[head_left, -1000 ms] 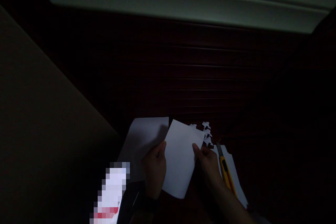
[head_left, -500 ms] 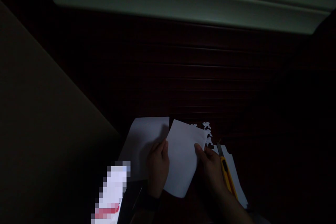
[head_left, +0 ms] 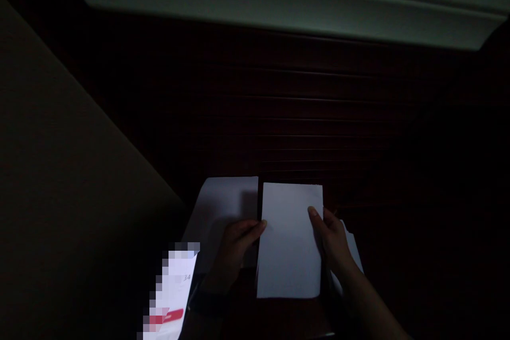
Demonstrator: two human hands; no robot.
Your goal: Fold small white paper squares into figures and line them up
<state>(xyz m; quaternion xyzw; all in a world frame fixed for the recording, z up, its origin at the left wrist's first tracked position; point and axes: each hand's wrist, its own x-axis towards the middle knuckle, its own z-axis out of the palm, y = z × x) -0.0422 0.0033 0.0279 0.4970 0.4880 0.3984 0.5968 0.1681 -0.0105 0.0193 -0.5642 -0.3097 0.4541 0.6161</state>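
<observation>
A white sheet of paper (head_left: 290,255) is held up between my two hands, its long sides nearly upright in view. My left hand (head_left: 235,247) pinches its left edge, thumb on the near face. On the right edge, my right hand (head_left: 332,236) grips it with the thumb on top and the fingers behind. Beneath my left hand lies another white sheet (head_left: 227,196), shaded by the hand. Part of a further white paper (head_left: 354,249) shows beyond my right wrist. The yellow utility knife and the small paper scraps are hidden now behind the sheet and my right arm.
A bright screen (head_left: 175,287), partly pixelated, with a red bar stands at the lower left. Dark slatted panelling (head_left: 279,95) lies beyond the papers, under a pale ledge (head_left: 279,5). A plain wall-like surface (head_left: 51,143) slopes along the left. The scene is dim.
The held sheet has turned from tilted to nearly straight and moved slightly right. My right hand has shifted up and right; the knife and scraps have gone out of sight.
</observation>
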